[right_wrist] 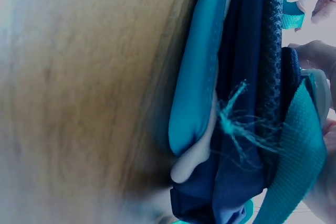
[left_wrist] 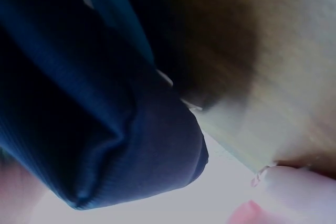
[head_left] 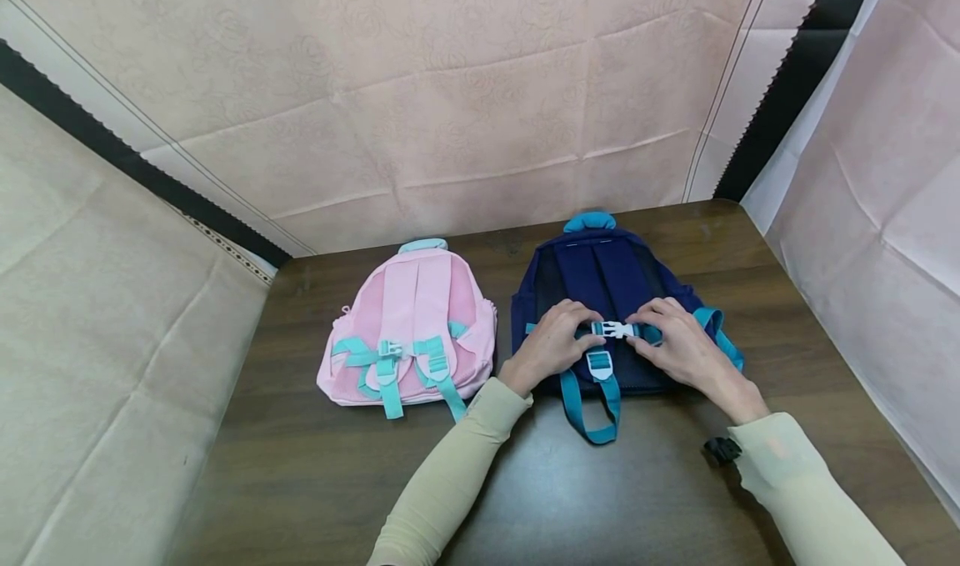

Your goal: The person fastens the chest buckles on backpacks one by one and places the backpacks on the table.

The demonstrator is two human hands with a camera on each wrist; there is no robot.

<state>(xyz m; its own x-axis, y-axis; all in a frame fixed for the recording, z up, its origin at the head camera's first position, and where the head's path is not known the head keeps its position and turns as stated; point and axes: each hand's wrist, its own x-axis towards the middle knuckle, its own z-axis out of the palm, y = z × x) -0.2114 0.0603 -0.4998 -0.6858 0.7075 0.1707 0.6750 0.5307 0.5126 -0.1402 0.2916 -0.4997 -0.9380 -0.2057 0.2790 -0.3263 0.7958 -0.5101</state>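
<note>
A navy backpack with teal straps lies on the table, its strap side up. Across its middle runs a white side-release buckle, its prongs visible at the centre; I cannot tell whether it is fully clicked in. My left hand pinches the buckle's left end between thumb and fingers. At the other end, my right hand pinches the buckle beside its teal webbing. The right wrist view shows teal webbing near the fingers. Only the dark backpack fabric fills much of the left wrist view.
To the left lies a pink backpack with mint straps and a buckle. A teal strap loop with a white slider hangs off the navy backpack's lower edge. Brown tabletop extends in front; pale fabric walls surround it.
</note>
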